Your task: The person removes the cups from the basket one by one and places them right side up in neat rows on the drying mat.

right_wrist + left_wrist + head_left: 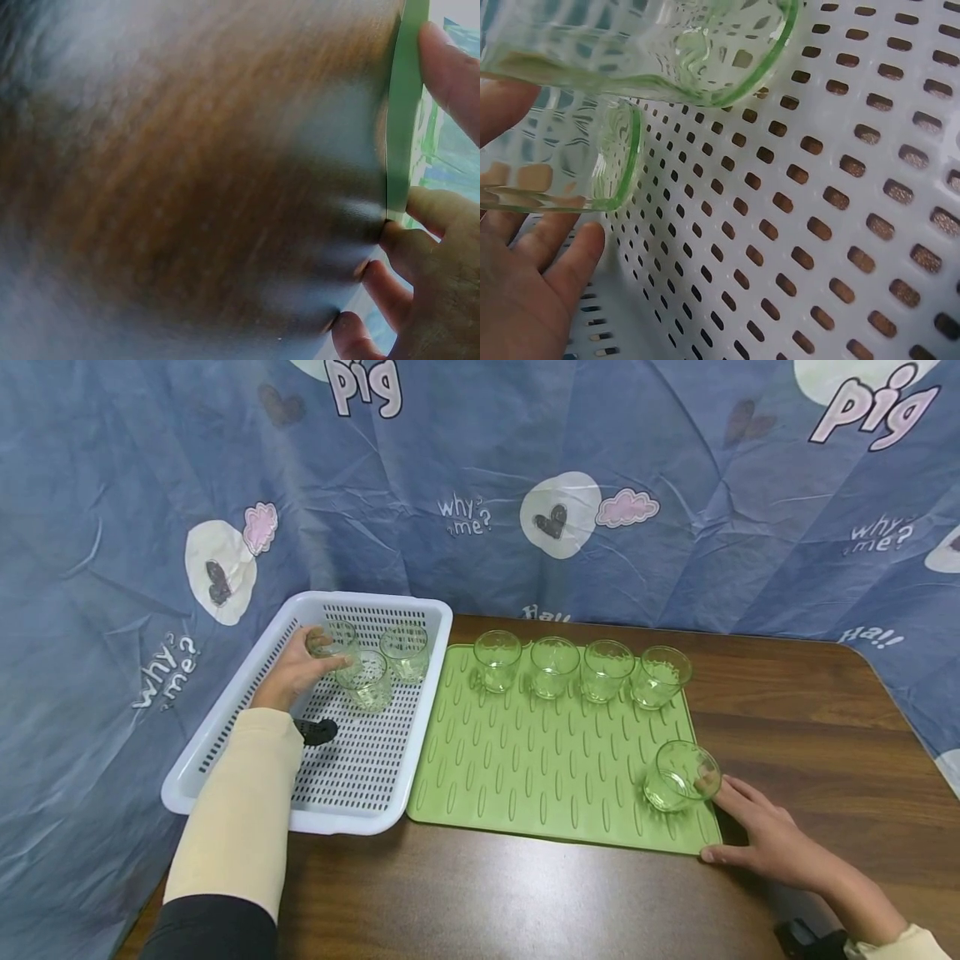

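Observation:
My left hand reaches into the white basket, its thumb and fingers around a clear, green-tinted drinking glass at the back left. Two more such glasses stand close by: one right beside the thumb, another farther right. At the front right corner of the green mat, my right hand lies with fingers spread along the mat's edge. A fingertip shows through the single glass beside it. In the right wrist view the thumb touches the green edge, and the other fingertips reach down beside it.
A row of several upright glasses stands along the mat's back edge. The perforated basket adjoins the mat's left side. Both lie on a brown wooden table, with a blue printed cloth hanging behind.

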Tool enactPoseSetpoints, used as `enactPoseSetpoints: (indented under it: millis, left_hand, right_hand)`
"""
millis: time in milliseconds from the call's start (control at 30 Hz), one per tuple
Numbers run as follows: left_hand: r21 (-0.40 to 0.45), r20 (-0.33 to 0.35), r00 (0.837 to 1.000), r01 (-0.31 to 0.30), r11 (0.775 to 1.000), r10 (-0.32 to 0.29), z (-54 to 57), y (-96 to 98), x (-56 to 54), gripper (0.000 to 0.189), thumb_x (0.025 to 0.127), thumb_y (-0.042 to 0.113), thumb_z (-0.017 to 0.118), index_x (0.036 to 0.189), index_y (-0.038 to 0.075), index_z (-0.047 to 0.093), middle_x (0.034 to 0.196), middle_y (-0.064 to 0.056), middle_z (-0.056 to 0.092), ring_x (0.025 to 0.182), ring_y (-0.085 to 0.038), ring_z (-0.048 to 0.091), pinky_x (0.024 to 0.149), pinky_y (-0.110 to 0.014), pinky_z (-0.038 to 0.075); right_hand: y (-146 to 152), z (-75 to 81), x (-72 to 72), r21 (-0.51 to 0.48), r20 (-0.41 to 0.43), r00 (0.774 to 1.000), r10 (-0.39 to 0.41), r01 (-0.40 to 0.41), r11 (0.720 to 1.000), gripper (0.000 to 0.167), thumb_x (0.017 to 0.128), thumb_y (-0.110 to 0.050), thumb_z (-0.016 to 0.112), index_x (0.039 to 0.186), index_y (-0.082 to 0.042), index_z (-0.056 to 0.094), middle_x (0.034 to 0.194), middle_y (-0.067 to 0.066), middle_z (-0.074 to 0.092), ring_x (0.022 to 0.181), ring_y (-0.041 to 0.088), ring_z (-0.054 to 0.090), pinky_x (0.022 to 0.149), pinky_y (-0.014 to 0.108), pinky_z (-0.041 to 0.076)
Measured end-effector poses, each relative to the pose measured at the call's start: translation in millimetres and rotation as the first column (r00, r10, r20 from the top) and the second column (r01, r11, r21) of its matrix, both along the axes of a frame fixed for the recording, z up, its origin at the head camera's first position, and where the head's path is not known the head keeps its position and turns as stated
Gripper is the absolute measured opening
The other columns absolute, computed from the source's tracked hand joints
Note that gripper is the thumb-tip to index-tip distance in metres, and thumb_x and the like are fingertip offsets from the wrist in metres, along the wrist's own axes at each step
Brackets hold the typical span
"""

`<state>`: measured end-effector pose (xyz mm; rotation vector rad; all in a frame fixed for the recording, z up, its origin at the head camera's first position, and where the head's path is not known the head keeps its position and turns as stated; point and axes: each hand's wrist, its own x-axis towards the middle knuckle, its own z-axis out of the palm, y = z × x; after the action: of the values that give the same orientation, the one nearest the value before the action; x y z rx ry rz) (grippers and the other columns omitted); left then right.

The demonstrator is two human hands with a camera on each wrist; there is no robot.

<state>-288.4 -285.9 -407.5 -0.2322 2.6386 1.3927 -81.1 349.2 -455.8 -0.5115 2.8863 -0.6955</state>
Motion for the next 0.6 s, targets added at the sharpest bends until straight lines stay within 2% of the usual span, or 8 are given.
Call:
enactPoseSetpoints:
  millis: [133, 300, 400, 600]
  left_hand:
    - [-0.024, 0.01, 1.0, 0.005, 1.0, -0.005, 2.0, -0.6, -0.1, 0.1, 0.092, 0.026, 0.07, 0.158, 0.002, -0.001, 0.163, -0.023, 0.022, 0.146, -0.046, 0.03, 0.119, -0.059, 0.031]
    - [-0.034, 0.031, 0.999, 0.014, 0.999, -0.013, 8.1, -2.1, 1.6, 0.1, 0.092, 0.029, 0.069, 0.159, 0.003, -0.001, 0.164, -0.022, 0.019, 0.149, -0.045, 0.023, 0.119, -0.06, 0.028]
    - [-0.017, 0.02, 1.0, 0.012, 1.0, -0.012, 14.6, -1.0, 2.7, 0.098, 0.093, 0.027, 0.069, 0.159, 0.004, 0.0, 0.165, -0.022, 0.019, 0.15, -0.045, 0.021, 0.119, -0.06, 0.028]
    - [-0.02, -0.034, 0.999, 0.005, 1.0, -0.005, 30.3, 1.1, 5.1, 0.096, 0.092, 0.028, 0.069, 0.159, 0.005, 0.004, 0.164, -0.019, 0.023, 0.148, -0.043, 0.027, 0.119, -0.06, 0.029]
  right_hand:
    - [0.2, 0.0, -0.3, -0.007, -0.008, 1.0, 0.003, -0.003, 1.0, 0.106, 0.071, -0.036, 0.086, 0.158, -0.019, 0.028, 0.147, 0.03, 0.045, 0.132, 0.051, 0.037, 0.088, 0.078, 0.032]
    - [-0.5, -0.1, 0.4, -0.012, -0.001, 1.0, 0.004, -0.004, 1.0, 0.106, 0.071, -0.036, 0.086, 0.158, -0.018, 0.028, 0.147, 0.03, 0.044, 0.132, 0.051, 0.037, 0.089, 0.078, 0.031]
    - [-0.8, 0.2, 0.7, -0.011, 0.002, 1.0, 0.003, -0.003, 1.0, 0.106, 0.071, -0.036, 0.086, 0.158, -0.018, 0.028, 0.147, 0.031, 0.043, 0.132, 0.052, 0.037, 0.089, 0.079, 0.03]
    - [-0.4, 1.0, 0.6, -0.01, 0.003, 1.0, -0.002, 0.002, 1.0, 0.106, 0.072, -0.036, 0.086, 0.158, -0.018, 0.027, 0.148, 0.03, 0.043, 0.132, 0.051, 0.036, 0.089, 0.078, 0.031]
